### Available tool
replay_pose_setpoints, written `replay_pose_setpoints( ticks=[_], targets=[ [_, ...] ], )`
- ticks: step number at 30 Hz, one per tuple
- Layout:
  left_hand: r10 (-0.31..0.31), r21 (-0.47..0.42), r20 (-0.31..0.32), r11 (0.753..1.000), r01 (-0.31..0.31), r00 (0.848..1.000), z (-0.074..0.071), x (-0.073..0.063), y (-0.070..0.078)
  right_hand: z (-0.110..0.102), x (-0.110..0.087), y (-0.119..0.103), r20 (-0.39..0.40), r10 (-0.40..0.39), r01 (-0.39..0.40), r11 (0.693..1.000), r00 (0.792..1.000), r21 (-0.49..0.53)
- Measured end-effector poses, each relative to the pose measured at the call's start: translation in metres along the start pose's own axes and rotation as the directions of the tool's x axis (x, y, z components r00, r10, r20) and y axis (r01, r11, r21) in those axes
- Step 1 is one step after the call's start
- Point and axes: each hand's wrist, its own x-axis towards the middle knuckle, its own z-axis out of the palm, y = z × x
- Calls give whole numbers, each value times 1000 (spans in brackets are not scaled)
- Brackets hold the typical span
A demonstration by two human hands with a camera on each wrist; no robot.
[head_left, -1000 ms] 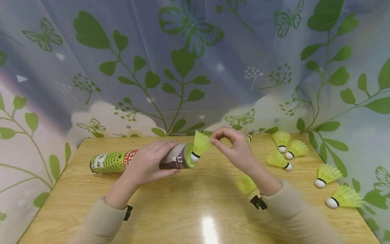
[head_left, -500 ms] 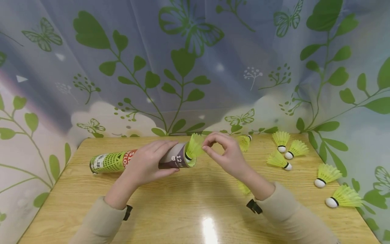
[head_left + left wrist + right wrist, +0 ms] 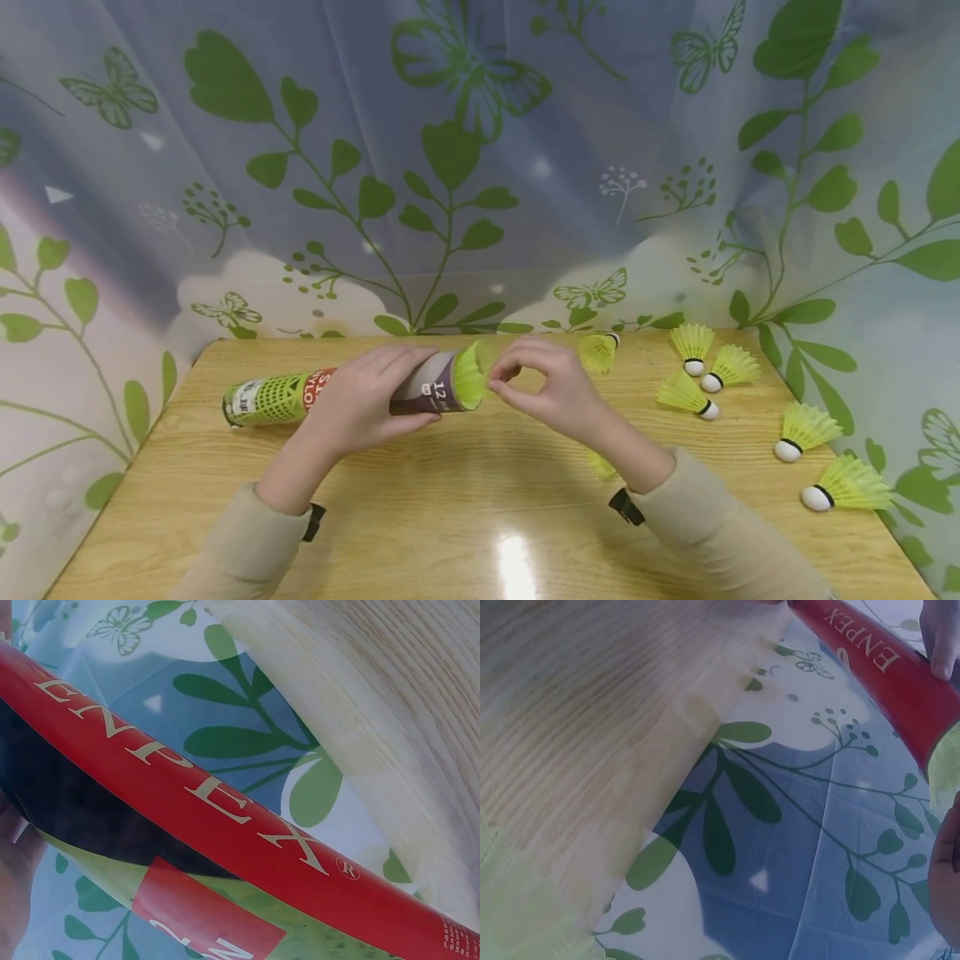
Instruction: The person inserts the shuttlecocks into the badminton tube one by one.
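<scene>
- I am curling my left hand (image 3: pixel 367 400) around the printed tube (image 3: pixel 423 392), my thumb lying along its near side and my fingers crossing over the top.
- The tube is lying roughly crosswise before me, over the left half of the wooden table (image 3: pixel 420 517), its uncovered mouth facing right.
- I am pinching with my right hand (image 3: pixel 551 387), thumb and fingertips meeting at the edge of a yellow shuttlecock's skirt (image 3: pixel 471 375), just beside that mouth.
- That shuttlecock is sitting mostly inside the mouth, its skirt flaring out at the rim and its cork hiding within.
- The left wrist view is showing the tube's red side, pale ENPEX lettering running along it; the right wrist view is showing the same red side, with the skirt filling the mouth.
- One loose shuttlecock (image 3: pixel 598 352) is lying near the back edge, beyond my right hand.
- A partly hidden shuttlecock (image 3: pixel 602 464) is peeking out beside my right forearm, which is covering the rest of it.
- A cluster of three shuttlecocks (image 3: pixel 692 346) is resting farther right, their white corks showing.
- Two more shuttlecocks (image 3: pixel 808 429) are lying by the right edge, corks pointing leftward.
- I am wearing beige sleeves (image 3: pixel 720 525), and a patterned cloth (image 3: pixel 330 217) with green leaves and butterflies is hanging behind the table.
</scene>
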Motion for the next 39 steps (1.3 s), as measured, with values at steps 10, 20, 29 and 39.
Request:
replay_pose_setpoints(
  ticks=[10, 20, 29, 39],
  targets=[
    [8, 5, -12, 1000, -8, 1000, -2, 0, 1, 10, 1, -4, 14, 48, -48, 999, 999, 0],
    [8, -8, -22, 1000, -8, 1000, -2, -1, 0, 20, 1, -9, 56, 227, -233, 961, 972, 146],
    [13, -17, -28, 1000, -13, 1000, -3, -1, 1, 26, 3, -9, 118, 313, -333, 914, 942, 233],
    [24, -20, -25, 999, -25, 999, -1, -1, -1, 23, 5, -8, 197, 376, -417, 874, 905, 251]
  ],
)
